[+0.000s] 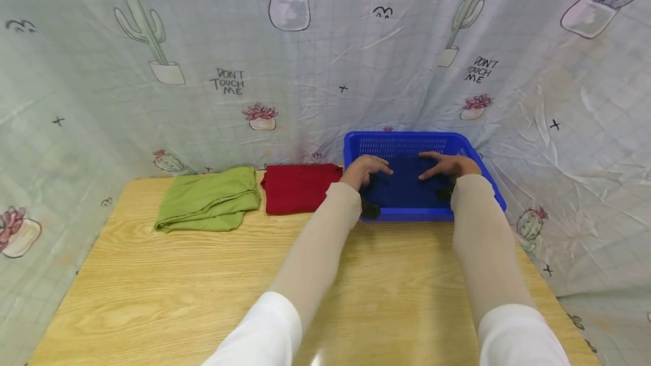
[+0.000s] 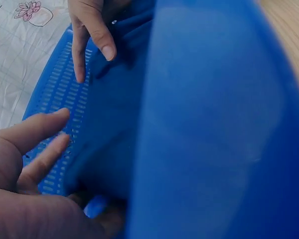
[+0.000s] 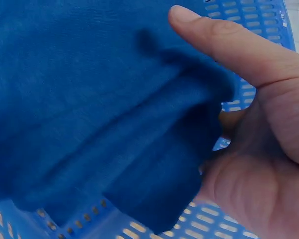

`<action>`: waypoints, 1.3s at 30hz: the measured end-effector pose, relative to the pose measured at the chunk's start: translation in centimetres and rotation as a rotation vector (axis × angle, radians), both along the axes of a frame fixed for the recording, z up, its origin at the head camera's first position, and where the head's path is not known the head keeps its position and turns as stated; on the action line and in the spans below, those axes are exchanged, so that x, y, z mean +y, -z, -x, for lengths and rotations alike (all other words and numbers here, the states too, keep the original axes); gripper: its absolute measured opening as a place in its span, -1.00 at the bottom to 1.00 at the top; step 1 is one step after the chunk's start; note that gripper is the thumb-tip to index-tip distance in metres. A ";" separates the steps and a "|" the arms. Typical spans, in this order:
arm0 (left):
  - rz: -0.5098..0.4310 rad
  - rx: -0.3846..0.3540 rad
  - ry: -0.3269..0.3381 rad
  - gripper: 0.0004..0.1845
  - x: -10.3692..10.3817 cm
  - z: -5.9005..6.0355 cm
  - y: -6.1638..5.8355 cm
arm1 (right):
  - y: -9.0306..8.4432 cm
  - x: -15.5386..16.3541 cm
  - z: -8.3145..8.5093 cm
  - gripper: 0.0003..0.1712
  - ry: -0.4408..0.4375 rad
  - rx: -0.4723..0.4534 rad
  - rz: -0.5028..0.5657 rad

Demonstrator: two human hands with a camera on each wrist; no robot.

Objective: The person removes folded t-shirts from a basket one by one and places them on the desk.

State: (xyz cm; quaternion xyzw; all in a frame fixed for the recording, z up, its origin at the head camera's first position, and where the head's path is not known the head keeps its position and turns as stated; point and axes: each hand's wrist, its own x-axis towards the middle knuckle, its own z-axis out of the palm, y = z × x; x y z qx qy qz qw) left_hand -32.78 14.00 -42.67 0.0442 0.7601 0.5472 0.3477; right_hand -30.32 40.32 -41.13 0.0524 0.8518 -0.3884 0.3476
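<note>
**Blue cloth in basket under both hands; two folded cloths lying on counter**

Right grip: the right hand [image 1: 447,166] is placed inside the blue basket [image 1: 485,171] at its 3 o'clock side. In the right wrist view the thumb is laid over an edge of the blue cloth [image 3: 89,109] and the cloth edge is tucked between thumb and palm, so the cloth is judged to be pinched there; the remaining fingers are hidden beneath the fabric.

Left grip: the left hand [image 1: 365,169] is set at the basket's 9 o'clock side. In the left wrist view its fingers [image 2: 42,127] are seen extended and relaxed against the slotted wall, with nothing clasped.

The blue cloth is located within the basket, spread between the two hands and covering the floor of it. Whether it is folded cannot be told.

Outward from the basket, at its 9 o'clock, a red cloth [image 1: 300,187] is laid folded on the counter [image 1: 203,287], just beside the basket wall. Further toward 9 o'clock a green cloth [image 1: 208,199] is laid folded, touching or nearly touching the red one.

Assessment: one cloth is judged to be in the basket and under handling; two are judged to be left outside it. A cactus-printed sheet [image 1: 305,61] is hung behind and around the counter.
</note>
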 end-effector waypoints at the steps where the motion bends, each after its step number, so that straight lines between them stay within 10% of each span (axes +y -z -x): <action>1: -0.006 -0.014 0.008 -0.47 0.1 0.0 0.1 | 0.0 0.0 -0.1 0.12 -0.006 -0.005 0.002; 9: -0.118 -0.155 -0.119 -0.48 0.8 0.2 0.5 | 0.2 1.1 -0.1 0.08 -0.086 -0.010 0.079; 15: -0.079 -0.140 -0.009 -0.55 0.8 -0.1 0.3 | 0.6 2.2 0.0 -0.22 -0.105 0.120 0.160; 22: -0.138 -0.024 -0.181 -0.69 1.0 -1.2 -0.1 | -0.5 2.0 -0.7 -0.31 -0.013 0.225 0.134; 39: -0.355 -0.002 -0.174 -0.67 -0.9 -0.6 -2.1 | -4.6 1.2 -1.2 -0.31 0.037 0.412 0.053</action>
